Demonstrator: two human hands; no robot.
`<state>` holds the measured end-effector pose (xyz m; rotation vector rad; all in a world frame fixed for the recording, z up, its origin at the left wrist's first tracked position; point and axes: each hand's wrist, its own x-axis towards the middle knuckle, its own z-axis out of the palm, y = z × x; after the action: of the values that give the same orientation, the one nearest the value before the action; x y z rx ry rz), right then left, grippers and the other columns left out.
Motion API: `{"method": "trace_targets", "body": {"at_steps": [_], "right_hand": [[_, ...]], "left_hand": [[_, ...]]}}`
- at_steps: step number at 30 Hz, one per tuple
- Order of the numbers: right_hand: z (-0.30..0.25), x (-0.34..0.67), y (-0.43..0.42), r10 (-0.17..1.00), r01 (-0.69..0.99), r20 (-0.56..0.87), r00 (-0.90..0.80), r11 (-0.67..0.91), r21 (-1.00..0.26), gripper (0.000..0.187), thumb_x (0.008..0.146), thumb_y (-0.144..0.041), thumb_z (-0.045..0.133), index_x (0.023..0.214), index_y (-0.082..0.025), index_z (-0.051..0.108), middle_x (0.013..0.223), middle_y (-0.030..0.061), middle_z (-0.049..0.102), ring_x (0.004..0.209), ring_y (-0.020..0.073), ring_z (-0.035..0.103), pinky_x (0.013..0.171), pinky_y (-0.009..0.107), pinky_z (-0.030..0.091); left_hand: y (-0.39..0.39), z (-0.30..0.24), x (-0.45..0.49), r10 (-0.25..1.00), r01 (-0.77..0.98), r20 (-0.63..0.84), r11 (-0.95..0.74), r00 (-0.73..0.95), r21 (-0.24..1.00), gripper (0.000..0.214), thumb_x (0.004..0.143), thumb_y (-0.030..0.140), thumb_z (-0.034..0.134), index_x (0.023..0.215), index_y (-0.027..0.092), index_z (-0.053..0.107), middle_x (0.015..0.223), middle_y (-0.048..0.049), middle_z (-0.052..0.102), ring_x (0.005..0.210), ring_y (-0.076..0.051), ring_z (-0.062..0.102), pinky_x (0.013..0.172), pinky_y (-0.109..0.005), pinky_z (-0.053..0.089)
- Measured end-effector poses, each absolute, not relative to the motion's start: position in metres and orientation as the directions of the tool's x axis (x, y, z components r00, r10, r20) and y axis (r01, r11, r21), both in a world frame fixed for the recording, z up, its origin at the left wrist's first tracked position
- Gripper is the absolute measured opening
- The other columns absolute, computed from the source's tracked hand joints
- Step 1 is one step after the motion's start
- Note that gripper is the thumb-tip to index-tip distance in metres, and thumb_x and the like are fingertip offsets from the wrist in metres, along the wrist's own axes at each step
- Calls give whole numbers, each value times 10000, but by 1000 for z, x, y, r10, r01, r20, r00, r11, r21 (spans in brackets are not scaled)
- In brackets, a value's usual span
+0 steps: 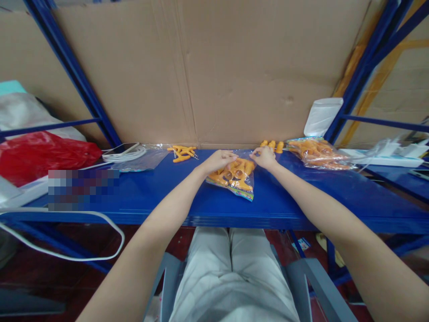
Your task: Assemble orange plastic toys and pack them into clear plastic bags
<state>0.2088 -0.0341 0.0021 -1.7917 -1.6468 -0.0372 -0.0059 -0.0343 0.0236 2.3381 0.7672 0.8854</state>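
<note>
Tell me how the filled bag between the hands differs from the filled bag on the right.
The middle bag has the left hand and right hand at its far edge; the right-hand bag has no hand on it. The middle bag lies near the tabletop's centre, while the right-hand bag lies beside the white power strip. Both are clear plastic with orange pieces inside.

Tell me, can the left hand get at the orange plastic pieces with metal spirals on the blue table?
Probably yes: nothing seems to stand between the left hand and those orange pieces, though it is at the clear plastic bag of orange parts.
</note>
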Motion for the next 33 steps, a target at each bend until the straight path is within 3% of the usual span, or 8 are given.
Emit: {"method": "trace_targets", "body": {"at_steps": [5,10,15,19,23,27,30,33], "right_hand": [[3,204,-39,868,876,450,212,35,-481,106,800,-255,633,830,-181,702,1187,131,588,1241,331,431,1008,510,342],[6,205,-41,867,848,429,253,14,-529,108,802,-266,628,839,-172,665,1187,144,577,1250,339,415,1007,494,346],[4,209,-35,870,786,372,324,-29,-618,176,792,-304,637,903,-168,634,1185,158,574,1223,349,450,976,495,382],[-1,212,-28,903,695,295,313,-6,-719,208,788,-302,634,929,-151,607,1057,150,630,1075,302,571,936,434,433],[-4,214,-23,914,591,272,300,45,-805,134,767,-222,631,880,-161,590,955,127,662,961,269,628,884,393,479],[-7,215,-20,920,488,258,295,87,-868,180,739,-152,628,911,-176,580,915,116,678,914,275,656,841,429,511],[-8,213,-20,931,415,201,304,60,-908,301,724,-105,630,1009,-182,572,880,109,688,863,279,677,796,446,533],[-5,210,-24,937,359,162,310,42,-932,429,732,-78,611,1145,-162,533,854,114,689,818,267,689,767,421,553]], "left_hand": [[-35,20,-5,673,288,373,-659,639,695,370,849,348,573,533,182,673,1178,-52,689,1208,-224,543,1126,-409,252],[-33,15,-2,737,284,350,-584,578,761,158,787,292,632,809,173,734,1257,-77,642,1240,-260,514,1083,-434,308],[-36,17,-2,750,256,263,-497,606,829,321,780,342,637,1057,189,692,1248,-69,644,1261,-258,490,1099,-411,286],[-40,17,-3,740,215,188,-412,645,886,461,762,373,647,1189,200,631,1356,-81,569,1307,-277,449,1104,-401,291],[-42,17,-3,722,171,132,-331,679,928,550,733,373,676,1255,227,586,1442,-75,484,1358,-284,392,1113,-391,295],[-47,19,-2,722,149,74,-240,688,959,566,740,347,680,1282,244,556,1456,-76,465,1359,-267,397,1097,-389,330],[-48,22,-2,805,192,92,-248,586,949,509,755,323,679,1245,237,573,1445,-87,474,1348,-265,410,1068,-406,365],[-41,22,-1,909,264,168,-281,383,923,416,775,256,647,1179,174,591,1372,-133,535,1273,-274,488,986,-410,441]]}}
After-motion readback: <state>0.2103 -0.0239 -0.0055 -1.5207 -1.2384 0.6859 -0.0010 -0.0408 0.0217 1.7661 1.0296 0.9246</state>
